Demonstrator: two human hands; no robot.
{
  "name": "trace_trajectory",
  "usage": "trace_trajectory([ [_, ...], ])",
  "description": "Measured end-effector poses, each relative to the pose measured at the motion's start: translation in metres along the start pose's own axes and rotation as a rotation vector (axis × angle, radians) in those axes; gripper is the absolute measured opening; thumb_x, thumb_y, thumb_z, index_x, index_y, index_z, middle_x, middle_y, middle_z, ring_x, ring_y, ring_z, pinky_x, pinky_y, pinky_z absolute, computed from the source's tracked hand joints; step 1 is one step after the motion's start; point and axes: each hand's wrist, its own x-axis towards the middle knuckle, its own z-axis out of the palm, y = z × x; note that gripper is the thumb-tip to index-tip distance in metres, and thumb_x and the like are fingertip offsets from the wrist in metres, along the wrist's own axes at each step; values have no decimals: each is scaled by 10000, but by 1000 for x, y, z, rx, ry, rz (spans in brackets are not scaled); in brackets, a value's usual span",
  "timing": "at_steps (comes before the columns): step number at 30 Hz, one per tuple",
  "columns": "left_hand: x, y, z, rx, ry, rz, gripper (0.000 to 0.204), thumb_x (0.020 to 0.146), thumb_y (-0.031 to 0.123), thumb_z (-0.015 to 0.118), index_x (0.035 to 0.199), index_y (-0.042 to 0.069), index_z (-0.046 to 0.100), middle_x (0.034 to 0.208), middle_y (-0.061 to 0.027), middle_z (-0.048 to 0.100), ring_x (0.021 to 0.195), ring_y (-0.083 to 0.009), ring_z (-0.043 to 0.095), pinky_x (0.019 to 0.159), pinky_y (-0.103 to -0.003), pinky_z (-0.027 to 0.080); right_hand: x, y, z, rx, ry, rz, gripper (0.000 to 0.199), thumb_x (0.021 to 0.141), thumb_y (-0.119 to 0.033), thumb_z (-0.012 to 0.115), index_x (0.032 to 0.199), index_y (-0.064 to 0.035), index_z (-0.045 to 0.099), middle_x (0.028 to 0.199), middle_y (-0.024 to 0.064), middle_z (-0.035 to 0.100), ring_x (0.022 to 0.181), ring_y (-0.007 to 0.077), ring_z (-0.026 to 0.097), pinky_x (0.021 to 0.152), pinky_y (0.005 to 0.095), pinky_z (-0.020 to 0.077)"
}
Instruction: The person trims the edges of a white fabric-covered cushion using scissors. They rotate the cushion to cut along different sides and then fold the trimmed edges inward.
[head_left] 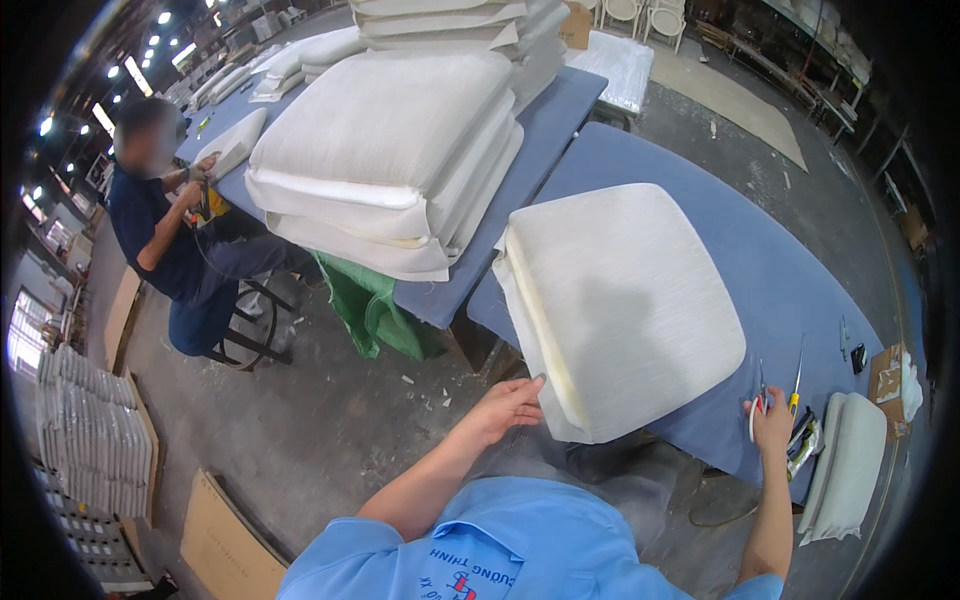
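Note:
A light grey, fabric-covered seat cushion (pixel 630 310) lies on the blue-topped table (pixel 800 265) in front of me. Along its left side the fabric edge hangs loose, with pale yellow foam showing beneath. My left hand (pixel 508 410) pinches that edge at the cushion's near left corner. On the table to the right of the cushion, my right hand (pixel 772 428) is closed around the handles of a pair of scissors (pixel 761 378), blades pointing away from me. Beside them lies a yellow-handled screwdriver (pixel 795 400).
A tall stack of similar cushions (pixel 385 130) stands on the adjoining table to the left. Folded grey pieces (pixel 845 465), a staple gun (pixel 803 445) and a cardboard box (pixel 888 385) sit at the right. A co-worker (pixel 165 225) sits at far left. Green cloth (pixel 365 305) hangs below the table.

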Motion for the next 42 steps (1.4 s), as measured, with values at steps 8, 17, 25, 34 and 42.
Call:
trace_trajectory([
  [8,17,12,47,-68,-37,50,365,988,280,730,1239,18,693,1147,-103,751,984,-195,732,861,-361,586,-23,17,-13,658,-10,67,386,987,-331,722,1229,-34,673,978,77,701,837,149,672,728,294,539],
  [17,1,-49,132,124,-277,-233,369,1026,299,679,1234,-4,702,1129,-95,748,908,-158,732,783,-286,595,-114,-99,34,1746,-502,611,609,1062,-517,532,1429,-31,505,1235,97,703,1005,197,726,801,319,609],
  [25,0,7,22,353,322,398,113,1002,156,673,1000,45,690,926,-28,714,824,-113,658,754,-289,554,-113,-104,20,1609,-478,591,554,1053,-417,606,1421,-18,494,1350,108,625,1154,200,665,898,335,569],
  [34,52,126,-25,876,409,527,208,968,178,701,1108,23,684,694,13,574,559,-71,517,483,-262,426,-119,-97,40,1627,-324,625,577,1103,-399,500,1502,12,438,1458,122,570,1288,240,594,1060,382,501],
  [42,64,148,-9,861,256,231,225,1014,196,648,824,82,611,573,32,493,422,-73,443,386,-251,374,-157,-76,19,1711,-644,710,657,1113,-564,311,1433,-30,523,1279,132,675,1090,190,666,936,357,514],
])
